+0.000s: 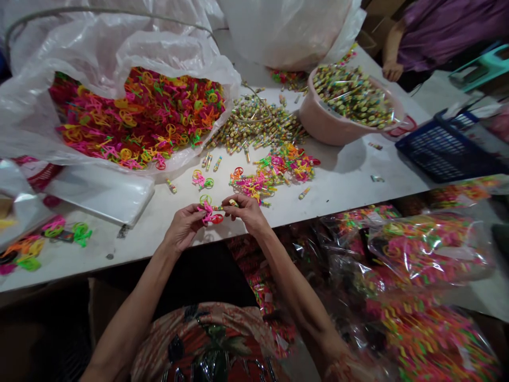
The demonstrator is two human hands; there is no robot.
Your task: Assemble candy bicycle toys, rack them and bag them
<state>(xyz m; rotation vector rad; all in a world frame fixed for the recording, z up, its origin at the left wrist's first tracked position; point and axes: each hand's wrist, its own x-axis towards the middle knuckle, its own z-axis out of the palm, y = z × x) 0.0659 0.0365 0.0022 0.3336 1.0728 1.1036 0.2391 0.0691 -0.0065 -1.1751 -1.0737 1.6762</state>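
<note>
My left hand pinches a small cluster of plastic toy pieces in pink, red and green, just above the table's front edge. In my right hand are small tubes with colourful printed wrapping, held between thumb and fingers. One such tube reaches from the right fingertips to the pink piece, so the hands nearly meet. Beyond them lie a few loose plastic pieces and single tubes. To their right is a mixed pile of toys joined with tubes.
A large plastic bag full of bright toy pieces stands at back left. Behind the pile lie many tubes; a pink basin holds more. A blue basket, filled clear bags and another person's hand are at right.
</note>
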